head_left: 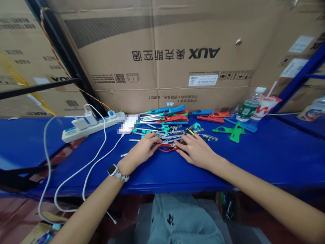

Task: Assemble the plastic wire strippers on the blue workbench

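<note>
The blue table (266,156) is strewn mid-surface with metal rods (149,120) and clear handles (177,131), with red casings (175,118) and blue ones stacked behind. To the right, orange and green casings (236,133) are laid near a bottle (245,111) and a cup (265,107). At left, a power strip (101,125) is set beside trailing white cables (104,132).

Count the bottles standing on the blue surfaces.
2. The green-labelled bottle stands beside the cup, beyond and right of your right hand; the second bottle is at the far right, cut off by the picture's edge. Others may be hidden.
</note>
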`<state>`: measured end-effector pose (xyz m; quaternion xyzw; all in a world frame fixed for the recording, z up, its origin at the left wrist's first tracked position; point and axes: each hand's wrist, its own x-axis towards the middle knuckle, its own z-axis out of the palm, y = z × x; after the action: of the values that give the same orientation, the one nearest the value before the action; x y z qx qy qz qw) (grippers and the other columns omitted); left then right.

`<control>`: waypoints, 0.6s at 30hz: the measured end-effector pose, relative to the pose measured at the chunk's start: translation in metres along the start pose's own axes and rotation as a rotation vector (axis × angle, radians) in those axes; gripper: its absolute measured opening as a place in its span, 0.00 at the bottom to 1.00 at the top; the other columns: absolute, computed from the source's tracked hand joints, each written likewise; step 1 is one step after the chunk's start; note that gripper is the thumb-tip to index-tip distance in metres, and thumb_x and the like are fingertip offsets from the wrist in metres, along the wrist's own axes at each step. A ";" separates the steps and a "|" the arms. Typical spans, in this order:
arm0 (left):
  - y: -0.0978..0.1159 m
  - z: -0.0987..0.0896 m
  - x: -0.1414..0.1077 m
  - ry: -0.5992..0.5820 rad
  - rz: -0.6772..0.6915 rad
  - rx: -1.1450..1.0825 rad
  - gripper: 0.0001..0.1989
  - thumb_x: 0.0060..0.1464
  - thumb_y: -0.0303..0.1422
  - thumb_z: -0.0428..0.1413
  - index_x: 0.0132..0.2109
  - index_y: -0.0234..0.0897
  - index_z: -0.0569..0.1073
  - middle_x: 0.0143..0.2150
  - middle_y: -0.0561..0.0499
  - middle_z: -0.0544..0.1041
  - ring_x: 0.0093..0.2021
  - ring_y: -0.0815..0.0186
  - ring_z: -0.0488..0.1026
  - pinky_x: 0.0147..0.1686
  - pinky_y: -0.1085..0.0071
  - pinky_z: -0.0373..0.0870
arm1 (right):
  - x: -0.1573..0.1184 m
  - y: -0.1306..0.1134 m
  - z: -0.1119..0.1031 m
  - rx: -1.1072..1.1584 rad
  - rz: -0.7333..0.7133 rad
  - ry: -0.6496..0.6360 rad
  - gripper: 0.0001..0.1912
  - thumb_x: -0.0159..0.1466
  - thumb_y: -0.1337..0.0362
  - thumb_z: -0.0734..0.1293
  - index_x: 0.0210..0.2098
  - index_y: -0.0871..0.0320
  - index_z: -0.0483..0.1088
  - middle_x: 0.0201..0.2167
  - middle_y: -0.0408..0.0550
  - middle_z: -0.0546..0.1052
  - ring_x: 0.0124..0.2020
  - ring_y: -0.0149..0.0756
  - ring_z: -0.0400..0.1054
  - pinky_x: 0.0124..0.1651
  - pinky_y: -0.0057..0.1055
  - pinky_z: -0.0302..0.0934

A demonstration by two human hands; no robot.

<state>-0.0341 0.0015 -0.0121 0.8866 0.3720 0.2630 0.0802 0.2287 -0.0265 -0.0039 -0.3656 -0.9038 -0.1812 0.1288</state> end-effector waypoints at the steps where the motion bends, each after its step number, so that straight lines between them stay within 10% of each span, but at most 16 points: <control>1: 0.001 0.000 0.000 -0.004 -0.012 -0.003 0.06 0.66 0.29 0.52 0.45 0.38 0.75 0.43 0.46 0.75 0.47 0.58 0.73 0.48 0.58 0.74 | 0.000 0.000 0.000 0.000 0.003 -0.004 0.19 0.74 0.58 0.60 0.57 0.60 0.74 0.43 0.55 0.76 0.43 0.44 0.67 0.47 0.40 0.56; 18: 0.005 -0.008 -0.003 -0.006 -0.018 -0.121 0.09 0.67 0.32 0.51 0.40 0.38 0.75 0.41 0.46 0.75 0.42 0.60 0.74 0.45 0.61 0.74 | -0.002 -0.002 0.000 0.050 0.060 0.005 0.19 0.74 0.57 0.60 0.57 0.58 0.74 0.44 0.54 0.75 0.46 0.45 0.67 0.51 0.42 0.59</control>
<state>-0.0373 -0.0042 -0.0049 0.8776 0.3630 0.2815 0.1371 0.2285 -0.0296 -0.0054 -0.3888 -0.8964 -0.1554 0.1455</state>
